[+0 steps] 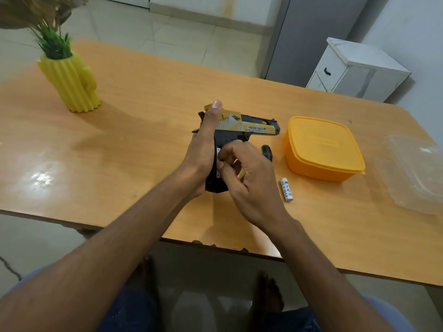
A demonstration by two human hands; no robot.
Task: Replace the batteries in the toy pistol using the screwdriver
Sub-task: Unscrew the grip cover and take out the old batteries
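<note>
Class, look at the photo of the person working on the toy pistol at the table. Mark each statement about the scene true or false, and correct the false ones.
1. The left hand holds the toy pistol. True.
2. A loose white battery lies on the table to the right of the hands. True.
3. The orange container stands open with no lid. False: an orange lid covers it.
4. The right hand holds the screwdriver. False: its fingers work at the pistol's grip; a black handle, seemingly the screwdriver's, lies on the table behind the hand.
5. The yellow cactus-shaped vase stands at the table's left. True.
</note>
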